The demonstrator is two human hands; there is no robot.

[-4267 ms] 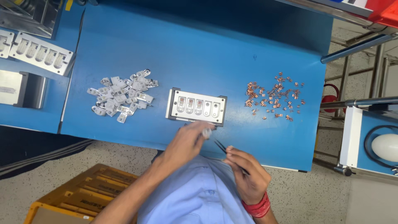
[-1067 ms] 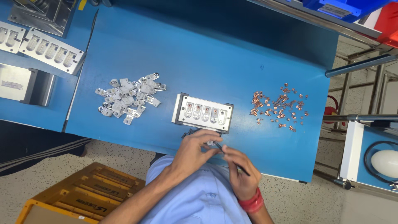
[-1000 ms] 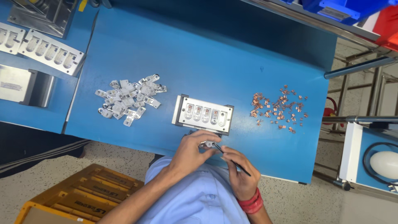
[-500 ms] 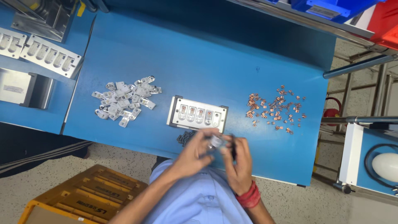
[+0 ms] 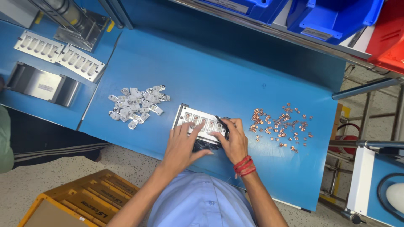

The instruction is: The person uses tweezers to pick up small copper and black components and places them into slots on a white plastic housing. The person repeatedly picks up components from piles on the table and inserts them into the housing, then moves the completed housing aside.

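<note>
I see the slotted metal fixture (image 5: 201, 123) lying crosswise near the blue table's (image 5: 252, 75) front edge, my left hand (image 5: 182, 145) spread flat touching it, my right hand (image 5: 232, 141) gripping black tweezers (image 5: 220, 122) at its right end, copper clips (image 5: 280, 128) scattered just beyond.

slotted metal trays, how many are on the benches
3: one tray under both hands at the front of the blue bench, partly covered; two more side by side on the far-left bench.
</note>
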